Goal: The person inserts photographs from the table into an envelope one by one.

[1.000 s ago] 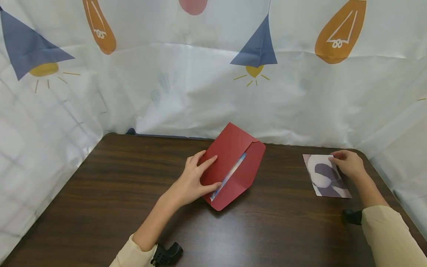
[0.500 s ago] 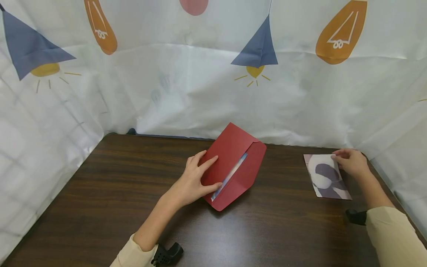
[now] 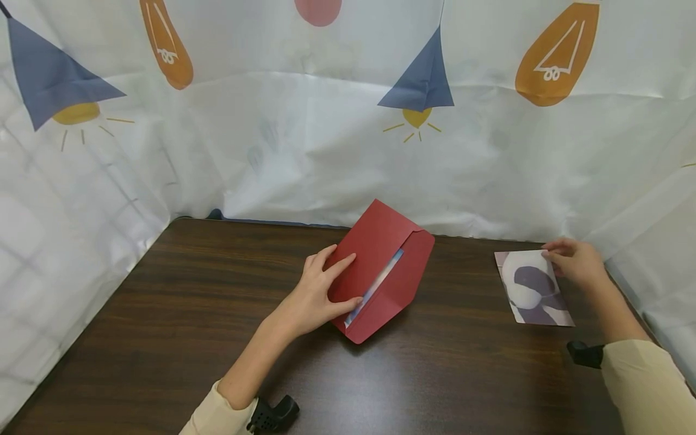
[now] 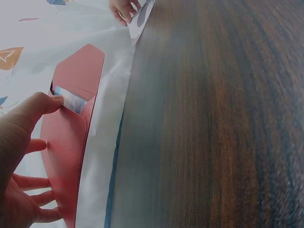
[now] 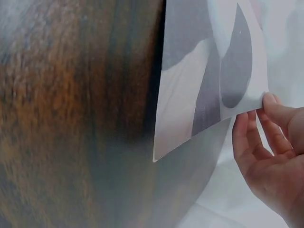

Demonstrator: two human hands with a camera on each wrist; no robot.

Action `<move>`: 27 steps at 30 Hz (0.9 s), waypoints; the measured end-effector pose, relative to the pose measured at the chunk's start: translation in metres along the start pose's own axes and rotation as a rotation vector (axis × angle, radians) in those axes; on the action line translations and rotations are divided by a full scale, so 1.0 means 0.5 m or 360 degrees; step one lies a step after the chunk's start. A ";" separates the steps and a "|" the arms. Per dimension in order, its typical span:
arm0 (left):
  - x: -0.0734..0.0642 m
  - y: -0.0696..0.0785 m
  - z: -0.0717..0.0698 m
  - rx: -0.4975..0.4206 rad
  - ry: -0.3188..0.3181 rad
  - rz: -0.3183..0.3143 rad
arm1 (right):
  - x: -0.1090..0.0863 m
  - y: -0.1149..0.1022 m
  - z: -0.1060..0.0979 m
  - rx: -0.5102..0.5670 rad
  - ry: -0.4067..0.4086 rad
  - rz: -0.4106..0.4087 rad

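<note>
A red envelope (image 3: pixel 375 266) stands out slantwise over the middle of the table in the head view, its flap folded back toward the lower right. A strip of a blue-and-white card (image 3: pixel 399 257) shows in its slot. My left hand (image 3: pixel 315 296) holds the envelope, the thumb at the slot's lower end and the fingers spread over the front panel. At the far right, my right hand (image 3: pixel 576 263) pinches the upper right corner of a white-and-purple picture card (image 3: pixel 530 290) between thumb and fingers. In the right wrist view the card's near edge bends off the table.
The dark wooden table (image 3: pixel 163 338) runs back to a white curtain (image 3: pixel 326 151) printed with lamps and bulbs. The curtain also hangs along both sides. A black wrist device (image 3: pixel 274 414) sits at each sleeve cuff.
My right hand and forearm have shifted slightly right, and the hand slightly up. The picture card remains nearly in place in its grip. My left hand and the envelope have hardly moved.
</note>
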State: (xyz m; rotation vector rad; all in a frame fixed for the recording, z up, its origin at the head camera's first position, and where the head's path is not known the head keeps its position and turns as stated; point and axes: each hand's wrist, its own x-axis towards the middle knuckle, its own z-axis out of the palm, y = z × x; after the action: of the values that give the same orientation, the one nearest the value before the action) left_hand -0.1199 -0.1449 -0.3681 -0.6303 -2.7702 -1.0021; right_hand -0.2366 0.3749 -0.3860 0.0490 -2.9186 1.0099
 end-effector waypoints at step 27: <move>0.001 -0.001 0.004 0.0019 0.0034 -0.0012 | -0.024 -0.036 -0.029 0.0098 -0.0068 -0.0075</move>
State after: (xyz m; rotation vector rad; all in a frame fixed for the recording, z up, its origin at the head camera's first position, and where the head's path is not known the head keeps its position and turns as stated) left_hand -0.1205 -0.1439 -0.3696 -0.6042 -2.7602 -0.9872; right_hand -0.2233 0.3696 -0.3644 0.1427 -2.9090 1.1049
